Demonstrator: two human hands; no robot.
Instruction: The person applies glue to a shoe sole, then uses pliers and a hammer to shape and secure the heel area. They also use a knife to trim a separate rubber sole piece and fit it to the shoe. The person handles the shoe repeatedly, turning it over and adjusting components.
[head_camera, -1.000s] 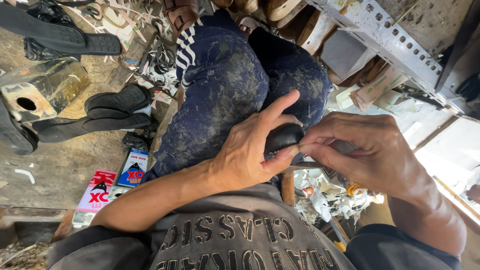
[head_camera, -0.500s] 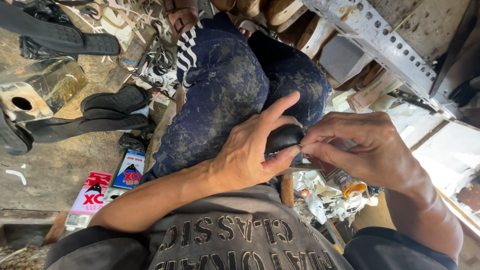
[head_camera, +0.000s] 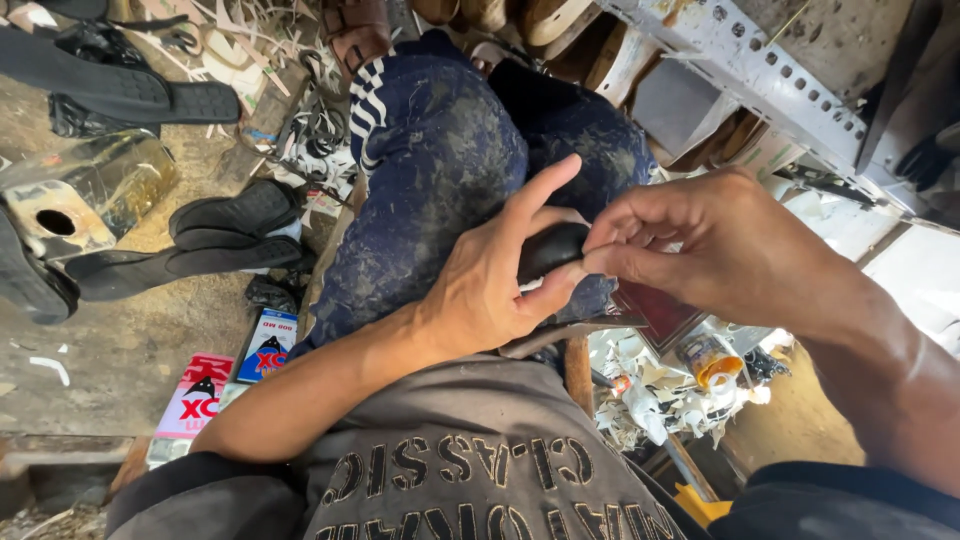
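The left hand (head_camera: 490, 285) grips a black shoe piece (head_camera: 550, 250) above the lap; the right hand (head_camera: 720, 245) pinches its edge with closed fingertips (head_camera: 600, 262).

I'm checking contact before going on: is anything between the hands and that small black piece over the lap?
Nothing visible. The left hand cups the black piece directly, and the right hand pinches its near edge with bare fingertips. Most of the piece is hidden by the hands.
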